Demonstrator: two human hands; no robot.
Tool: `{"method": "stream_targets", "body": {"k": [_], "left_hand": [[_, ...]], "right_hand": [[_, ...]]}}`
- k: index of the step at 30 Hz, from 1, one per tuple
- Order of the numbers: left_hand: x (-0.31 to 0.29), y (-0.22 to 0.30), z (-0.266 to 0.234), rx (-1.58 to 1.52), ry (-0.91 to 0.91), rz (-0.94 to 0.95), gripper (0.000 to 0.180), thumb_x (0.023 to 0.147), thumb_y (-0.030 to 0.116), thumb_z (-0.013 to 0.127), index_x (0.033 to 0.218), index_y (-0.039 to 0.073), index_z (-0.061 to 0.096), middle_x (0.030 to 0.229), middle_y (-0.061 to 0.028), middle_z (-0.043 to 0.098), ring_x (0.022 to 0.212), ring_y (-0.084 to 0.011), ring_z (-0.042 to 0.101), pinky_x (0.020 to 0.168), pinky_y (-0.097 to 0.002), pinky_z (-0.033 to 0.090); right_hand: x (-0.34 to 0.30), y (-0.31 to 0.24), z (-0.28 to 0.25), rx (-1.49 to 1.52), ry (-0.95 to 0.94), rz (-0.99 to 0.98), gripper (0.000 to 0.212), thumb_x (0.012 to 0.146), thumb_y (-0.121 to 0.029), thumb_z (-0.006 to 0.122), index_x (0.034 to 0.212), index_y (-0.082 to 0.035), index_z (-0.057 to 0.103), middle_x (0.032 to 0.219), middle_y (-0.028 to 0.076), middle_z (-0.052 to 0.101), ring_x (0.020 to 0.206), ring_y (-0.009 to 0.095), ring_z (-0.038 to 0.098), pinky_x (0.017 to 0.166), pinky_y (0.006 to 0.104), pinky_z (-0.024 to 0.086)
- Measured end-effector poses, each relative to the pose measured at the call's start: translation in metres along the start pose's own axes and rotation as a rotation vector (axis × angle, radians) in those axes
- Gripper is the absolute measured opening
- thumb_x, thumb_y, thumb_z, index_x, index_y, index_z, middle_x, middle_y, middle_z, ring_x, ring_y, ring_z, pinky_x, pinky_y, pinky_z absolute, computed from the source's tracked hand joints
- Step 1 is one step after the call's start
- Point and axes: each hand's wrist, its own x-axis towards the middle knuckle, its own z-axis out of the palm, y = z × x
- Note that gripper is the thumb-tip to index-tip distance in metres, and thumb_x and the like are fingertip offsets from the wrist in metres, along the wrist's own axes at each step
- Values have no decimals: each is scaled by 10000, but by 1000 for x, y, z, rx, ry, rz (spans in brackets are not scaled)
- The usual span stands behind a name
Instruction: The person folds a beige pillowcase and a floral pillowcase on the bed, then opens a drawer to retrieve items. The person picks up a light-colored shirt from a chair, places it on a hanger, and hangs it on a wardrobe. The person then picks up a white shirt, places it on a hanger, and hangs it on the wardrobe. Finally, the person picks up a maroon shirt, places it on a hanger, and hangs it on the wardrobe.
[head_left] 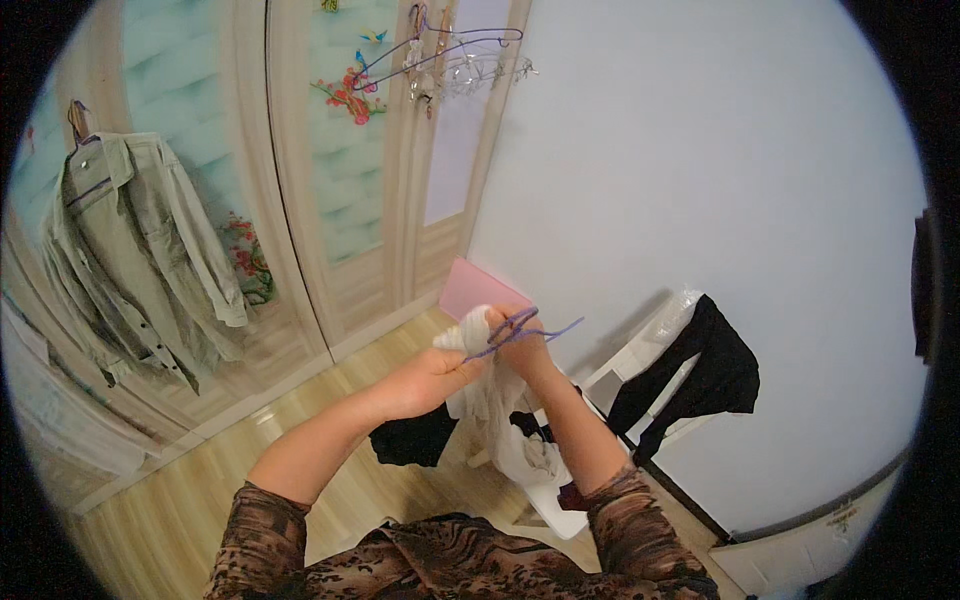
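Note:
Out in front of me, my left hand (425, 382) is closed on a bunched white garment (475, 328), its thumb beside one end of a purple clothes hanger (560, 331). The fingers of my right hand (524, 345) are wrapped round the hanger, with the white cloth against them. Part of the cloth hangs down between my forearms, thin and sheer. How far the hanger reaches into the garment is hidden by my hands.
Below my hands, dark and white clothes lie on a white chair or stool (555, 508). Black trousers (715, 365) drape over a white rack by the wall. A pale green shirt (130, 240) and empty hangers (440, 45) hang on the wardrobe doors. A pink panel (480, 288) leans in the corner.

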Motion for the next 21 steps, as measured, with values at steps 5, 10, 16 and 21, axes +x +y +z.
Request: {"method": "stream_targets", "body": {"k": [5,10,16,21], "left_hand": [[-11,0,12,-16,-61,23,343,875,297,410,739,-11,481,584,30,377,585,-69,348,526,-252,348],[-23,5,-11,-174,30,-65,339,871,311,420,737,16,518,602,65,380,579,-50,336,502,-227,329],[-33,12,-46,-110,200,-66,350,864,347,426,628,89,449,524,82,318,453,-42,269,399,-213,235],[-48,27,-71,45,218,-12,397,863,340,436,576,79,351,534,72,261,493,-42,240,410,-230,221]], "right_hand": [[47,-11,14,362,464,205,199,790,-171,487,749,18,532,668,147,522,600,220,441,584,335,381],[29,-13,34,-114,183,-128,164,797,-147,473,893,-40,552,843,146,562,769,266,531,676,318,413],[-42,-62,-25,-455,-549,-513,243,746,-172,547,972,-82,546,972,97,553,919,278,507,763,350,402],[-39,-64,-52,-468,-290,-431,236,702,-153,598,915,-66,545,940,90,547,906,272,493,759,353,390]]}}
